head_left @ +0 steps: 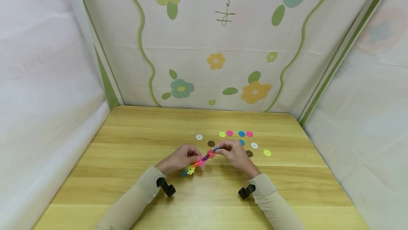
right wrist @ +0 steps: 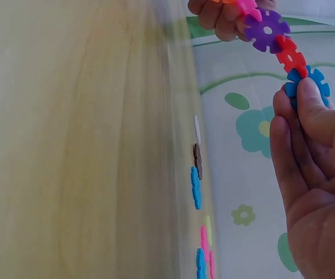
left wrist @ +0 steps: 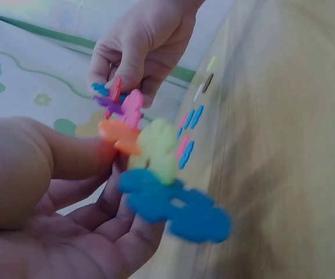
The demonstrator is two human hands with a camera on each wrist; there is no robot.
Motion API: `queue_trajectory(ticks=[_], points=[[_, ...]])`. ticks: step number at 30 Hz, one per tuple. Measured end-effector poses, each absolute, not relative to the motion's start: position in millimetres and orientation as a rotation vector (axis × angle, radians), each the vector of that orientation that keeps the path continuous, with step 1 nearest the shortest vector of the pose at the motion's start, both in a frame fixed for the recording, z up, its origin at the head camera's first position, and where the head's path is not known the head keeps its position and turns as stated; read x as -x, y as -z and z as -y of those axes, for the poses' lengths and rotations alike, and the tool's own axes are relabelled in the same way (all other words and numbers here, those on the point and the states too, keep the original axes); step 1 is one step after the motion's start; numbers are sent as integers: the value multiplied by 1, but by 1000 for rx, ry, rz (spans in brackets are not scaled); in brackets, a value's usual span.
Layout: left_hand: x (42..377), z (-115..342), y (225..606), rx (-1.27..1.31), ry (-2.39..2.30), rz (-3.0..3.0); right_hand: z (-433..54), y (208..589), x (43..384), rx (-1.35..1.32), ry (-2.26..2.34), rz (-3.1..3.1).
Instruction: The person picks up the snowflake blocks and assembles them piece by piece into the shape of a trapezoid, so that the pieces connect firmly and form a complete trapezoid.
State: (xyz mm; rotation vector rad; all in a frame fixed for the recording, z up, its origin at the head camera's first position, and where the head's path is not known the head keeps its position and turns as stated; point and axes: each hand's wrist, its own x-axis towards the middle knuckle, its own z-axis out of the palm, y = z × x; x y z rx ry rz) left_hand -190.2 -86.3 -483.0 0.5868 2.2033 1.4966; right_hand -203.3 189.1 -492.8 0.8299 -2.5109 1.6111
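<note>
Both hands hold a chain of interlocked plastic snowflake discs (head_left: 210, 154) above the table. In the left wrist view it runs from a blue disc (left wrist: 176, 204) through a yellow disc (left wrist: 158, 150), an orange disc (left wrist: 119, 135) and a pink one to purple, red and blue. My left hand (head_left: 183, 158) pinches the chain around the orange and pink discs, the blue and yellow end sticking out past it. At the other end, my right hand (head_left: 235, 153) pinches a blue disc (right wrist: 308, 86) between thumb and fingers; it is joined to a red disc (right wrist: 290, 55), then a purple disc (right wrist: 267, 31).
Loose discs lie flat on the wooden table (head_left: 143, 127) beyond the hands: a white disc (head_left: 199, 136), a brown disc (head_left: 211, 144), a yellow disc (head_left: 267, 152) and several pink and blue ones. A flower-printed cloth (head_left: 191, 38) stands behind the table.
</note>
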Motion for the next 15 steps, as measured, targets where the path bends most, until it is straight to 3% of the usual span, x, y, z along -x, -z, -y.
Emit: queue_trajectory(ticks=[15], points=[[192, 98, 484, -542, -1508, -2127, -192, 490, 202, -814, -1670, 2572]])
